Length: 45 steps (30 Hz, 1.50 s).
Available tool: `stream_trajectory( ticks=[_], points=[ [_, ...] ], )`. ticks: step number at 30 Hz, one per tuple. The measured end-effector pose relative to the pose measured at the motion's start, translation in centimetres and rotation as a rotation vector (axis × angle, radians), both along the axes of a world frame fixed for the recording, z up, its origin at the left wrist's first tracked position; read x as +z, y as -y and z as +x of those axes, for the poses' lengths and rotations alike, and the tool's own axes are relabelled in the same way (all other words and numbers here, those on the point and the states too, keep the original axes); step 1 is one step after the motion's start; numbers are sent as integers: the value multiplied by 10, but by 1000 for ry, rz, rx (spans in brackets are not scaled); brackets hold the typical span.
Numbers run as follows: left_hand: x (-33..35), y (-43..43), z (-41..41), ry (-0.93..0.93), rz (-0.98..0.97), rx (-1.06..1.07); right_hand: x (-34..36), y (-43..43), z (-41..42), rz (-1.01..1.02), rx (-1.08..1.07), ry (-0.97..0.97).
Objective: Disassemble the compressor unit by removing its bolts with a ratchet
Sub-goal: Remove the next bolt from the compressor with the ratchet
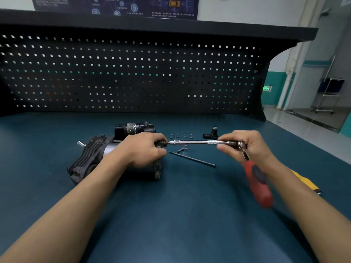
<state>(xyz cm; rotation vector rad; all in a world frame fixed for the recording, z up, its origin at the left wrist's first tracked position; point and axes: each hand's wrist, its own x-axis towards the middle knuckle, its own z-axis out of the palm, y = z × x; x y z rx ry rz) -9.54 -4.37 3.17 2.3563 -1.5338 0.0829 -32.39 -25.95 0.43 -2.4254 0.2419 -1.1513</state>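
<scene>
The dark compressor unit (91, 158) lies on its side on the blue bench, finned head to the left. My left hand (144, 150) rests over its right end, fingers curled round the housing at the bolt. A ratchet with a red and black handle (258, 183) and a long chrome extension (195, 142) runs level from that end to my right hand (241, 145), which grips the ratchet head. The handle hangs down toward me, blurred. A long black bolt (193, 160) lies on the bench below the extension.
Several small bolts (180, 136) stand in a row behind the extension, with a black fitting (212, 134) to their right and a socket (185, 148) near the long bolt. A yellow tool (305, 182) lies under my right forearm. A black pegboard (133, 73) backs the bench.
</scene>
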Motion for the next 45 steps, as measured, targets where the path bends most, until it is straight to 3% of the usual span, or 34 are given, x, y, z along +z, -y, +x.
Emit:
stream_trajectory(
  ticks=[2,5,9,16,23,28,33,39,42,45],
  points=[
    [-1,0,1,-11,-24,4,-4,0,2,-9,-2,9],
    [0,1,1,-25,-37,2,-9,1,3,200,11,-40],
    [1,3,1,-31,-29,-10,-7,2,5,324,-63,-143],
    [2,2,0,-28,-37,-8,2,-5,11,1224,-75,-239],
    [1,1,0,-21,-43,-9,7,-5,7,1474,105,-226],
    [0,1,1,-20,-33,0,5,-3,4,1222,150,-222],
    [0,1,1,-25,17,-19,-2,2,0,519,-46,-178],
    [3,1,-2,-43,18,-7,-12,14,4,-16,-87,-87],
    [2,2,-1,-42,-2,-2,-12,14,5,-136,-123,-65],
    [2,3,0,-42,-20,1,-13,8,4,32,-80,-52]
  ],
)
